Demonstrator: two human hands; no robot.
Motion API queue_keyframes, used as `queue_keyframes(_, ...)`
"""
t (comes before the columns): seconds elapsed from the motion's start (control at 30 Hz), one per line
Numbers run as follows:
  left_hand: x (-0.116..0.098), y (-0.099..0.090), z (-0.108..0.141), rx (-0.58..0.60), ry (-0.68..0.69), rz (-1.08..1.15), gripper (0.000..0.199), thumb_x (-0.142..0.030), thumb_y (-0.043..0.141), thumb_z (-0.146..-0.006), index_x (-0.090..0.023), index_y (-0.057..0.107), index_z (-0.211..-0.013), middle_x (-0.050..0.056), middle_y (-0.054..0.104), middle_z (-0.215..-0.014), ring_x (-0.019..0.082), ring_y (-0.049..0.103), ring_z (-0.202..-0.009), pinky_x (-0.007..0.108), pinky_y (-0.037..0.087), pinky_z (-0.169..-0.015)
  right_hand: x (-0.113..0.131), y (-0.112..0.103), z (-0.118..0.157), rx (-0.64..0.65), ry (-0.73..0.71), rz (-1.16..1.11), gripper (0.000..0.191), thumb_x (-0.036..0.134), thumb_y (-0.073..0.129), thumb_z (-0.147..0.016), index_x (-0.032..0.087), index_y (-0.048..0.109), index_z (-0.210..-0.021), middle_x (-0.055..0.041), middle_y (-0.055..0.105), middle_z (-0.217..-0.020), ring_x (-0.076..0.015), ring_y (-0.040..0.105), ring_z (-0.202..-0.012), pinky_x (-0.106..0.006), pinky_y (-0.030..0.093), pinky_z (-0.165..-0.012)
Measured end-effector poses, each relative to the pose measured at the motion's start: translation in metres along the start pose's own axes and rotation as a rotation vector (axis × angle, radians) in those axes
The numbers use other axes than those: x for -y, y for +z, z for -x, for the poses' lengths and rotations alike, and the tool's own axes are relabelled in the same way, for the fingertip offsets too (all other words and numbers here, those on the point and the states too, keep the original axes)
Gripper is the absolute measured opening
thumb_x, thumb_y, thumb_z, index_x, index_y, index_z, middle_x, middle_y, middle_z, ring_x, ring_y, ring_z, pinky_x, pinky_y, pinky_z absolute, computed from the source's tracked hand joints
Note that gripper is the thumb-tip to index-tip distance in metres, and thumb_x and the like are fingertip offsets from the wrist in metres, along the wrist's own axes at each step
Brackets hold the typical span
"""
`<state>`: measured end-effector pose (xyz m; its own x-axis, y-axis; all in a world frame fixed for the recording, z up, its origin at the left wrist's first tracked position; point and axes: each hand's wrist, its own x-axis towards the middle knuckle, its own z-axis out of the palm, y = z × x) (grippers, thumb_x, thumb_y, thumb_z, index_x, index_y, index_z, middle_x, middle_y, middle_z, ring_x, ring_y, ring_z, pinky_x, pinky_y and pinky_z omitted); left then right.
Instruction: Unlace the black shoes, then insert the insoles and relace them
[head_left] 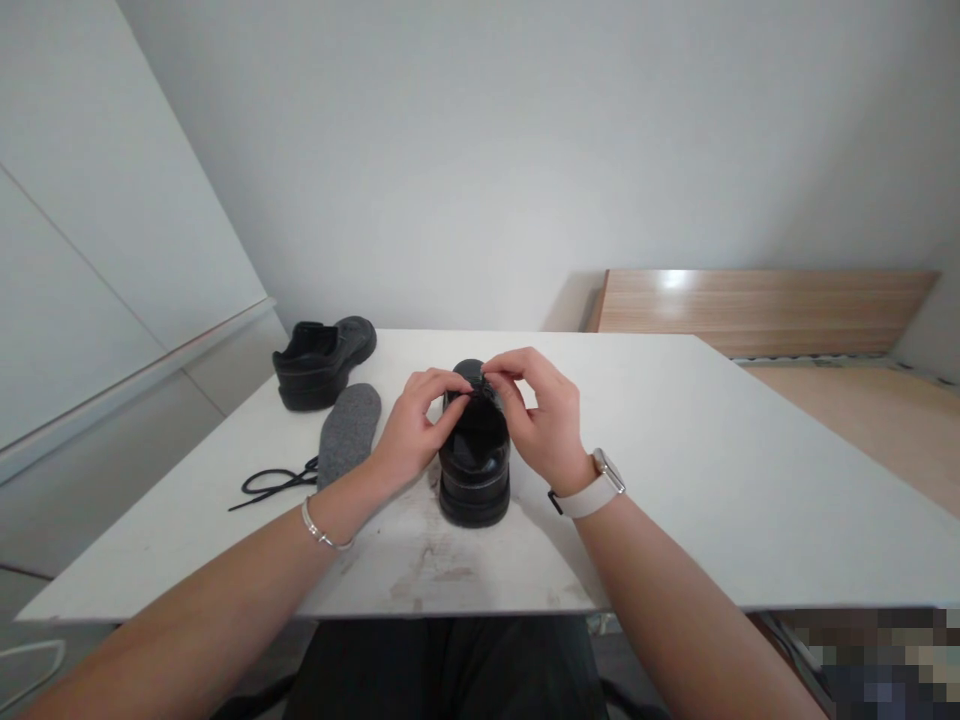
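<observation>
A black leather shoe (pixel 475 470) stands upright on the white table in front of me, heel toward me and toe toward the wall. My left hand (pixel 412 422) reaches in from the left, its thumb and fingers closed in a pinch at the black shoelace over the shoe's front opening. From the right, my right hand (pixel 551 415) pinches the lace close to the eyelets, just beside the left fingertips. The lace is dark against the shoe, so its exact path cannot be made out. The fingers partly cover the tongue and toe.
A second black shoe (pixel 311 365) sits at the table's back left. Nearer lie a grey felt insole (pixel 349 425) and a loose black shoelace (pixel 274 482), partly under it. The white table (pixel 675 480) has smudges near its front edge. A wooden bed headboard (pixel 750 305) stands behind right.
</observation>
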<state>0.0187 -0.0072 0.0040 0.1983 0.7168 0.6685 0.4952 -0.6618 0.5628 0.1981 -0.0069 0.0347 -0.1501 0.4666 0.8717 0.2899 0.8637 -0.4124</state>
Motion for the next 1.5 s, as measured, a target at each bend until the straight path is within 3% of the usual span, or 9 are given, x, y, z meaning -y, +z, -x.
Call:
queue_keyframes(0.17,-0.004,-0.008,0.004,0.060,-0.042,0.321,0.006,-0.025,0.059,-0.092,-0.020,0.062,-0.089,0.010,0.060,-0.117,0.026,0.054,-0.118,0.045,0.038,-0.107,-0.011,-0.001,-0.001,0.023,0.208,-0.078,0.018,0.026,0.049,-0.100,0.019,0.065,-0.099,-0.0048,0.071,-0.091,-0.0158,0.065,-0.082,-0.030,0.051,-0.074)
queue_keyframes(0.37,-0.004,-0.014,0.003,0.037,-0.039,0.572,0.041,-0.044,0.044,-0.099,-0.020,0.074,-0.085,0.012,0.063,-0.123,0.029,0.051,-0.126,0.045,0.035,-0.112,-0.033,-0.007,-0.005,0.295,0.445,0.036,0.015,0.030,0.064,-0.088,0.018,0.063,-0.079,-0.0014,0.066,-0.075,-0.0139,0.057,-0.067,-0.029,0.045,-0.065)
queue_keyframes(0.47,0.005,-0.014,0.002,-0.082,-0.141,0.552,0.046,-0.051,0.039,-0.101,-0.022,0.075,-0.095,0.010,0.068,-0.110,0.026,0.059,-0.111,0.041,0.045,-0.100,-0.038,-0.008,-0.004,0.400,0.511,-0.036,0.017,0.033,0.065,-0.086,0.018,0.061,-0.080,-0.0004,0.065,-0.074,-0.0132,0.056,-0.065,-0.028,0.045,-0.063)
queue_keyframes(0.57,0.013,-0.017,0.000,-0.108,-0.288,0.428,0.042,-0.052,0.048,-0.097,-0.020,0.074,-0.092,0.007,0.070,-0.093,0.021,0.062,-0.086,0.035,0.050,-0.083,-0.040,-0.008,-0.004,0.429,0.539,-0.100,0.017,0.033,0.063,-0.086,0.018,0.060,-0.080,-0.0001,0.063,-0.071,-0.0136,0.057,-0.064,-0.028,0.045,-0.062)
queue_keyframes(0.77,0.010,-0.021,-0.003,0.046,-0.385,0.241,0.026,-0.041,0.075,-0.078,-0.018,0.071,-0.089,0.005,0.073,-0.085,0.020,0.066,-0.079,0.032,0.050,-0.077,-0.039,-0.004,-0.001,0.361,0.485,-0.070,0.014,0.031,0.059,-0.087,0.018,0.058,-0.081,-0.0006,0.062,-0.074,-0.0139,0.056,-0.067,-0.028,0.045,-0.063)
queue_keyframes(1.0,0.010,-0.017,-0.002,0.030,-0.315,0.151,0.021,-0.038,0.069,-0.082,-0.018,0.071,-0.085,0.006,0.073,-0.084,0.020,0.066,-0.077,0.034,0.052,-0.078,-0.034,0.002,0.000,0.244,0.455,-0.193,0.015,0.033,0.059,-0.088,0.020,0.052,-0.089,-0.0003,0.061,-0.078,-0.0143,0.057,-0.071,-0.029,0.046,-0.066)
queue_keyframes(1.2,0.008,-0.014,-0.001,-0.030,-0.157,0.082,0.010,-0.029,0.059,-0.089,-0.019,0.062,-0.087,0.005,0.070,-0.092,0.019,0.064,-0.087,0.033,0.050,-0.083,-0.027,0.002,-0.003,0.263,0.417,-0.425,0.030,0.033,0.071,-0.081,0.020,0.055,-0.103,-0.0025,0.063,-0.092,-0.0155,0.062,-0.088,-0.033,0.048,-0.084)
queue_keyframes(1.33,0.002,-0.015,-0.002,-0.024,-0.162,0.119,0.009,-0.028,0.054,-0.094,-0.019,0.058,-0.091,0.004,0.068,-0.090,0.018,0.064,-0.087,0.032,0.049,-0.083,-0.027,0.003,-0.002,0.253,0.469,-0.503,0.031,0.038,0.070,-0.083,0.020,0.054,-0.103,-0.0006,0.061,-0.086,-0.0147,0.061,-0.082,-0.031,0.049,-0.078)
queue_keyframes(1.5,-0.005,-0.018,-0.003,-0.090,-0.167,0.225,0.010,-0.028,0.059,-0.092,-0.019,0.055,-0.090,0.001,0.061,-0.082,0.015,0.064,-0.078,0.028,0.051,-0.074,-0.026,0.004,-0.003,0.108,0.473,-0.531,0.028,0.038,0.071,-0.083,0.020,0.058,-0.100,0.0002,0.059,-0.085,-0.0119,0.056,-0.073,-0.028,0.048,-0.070)
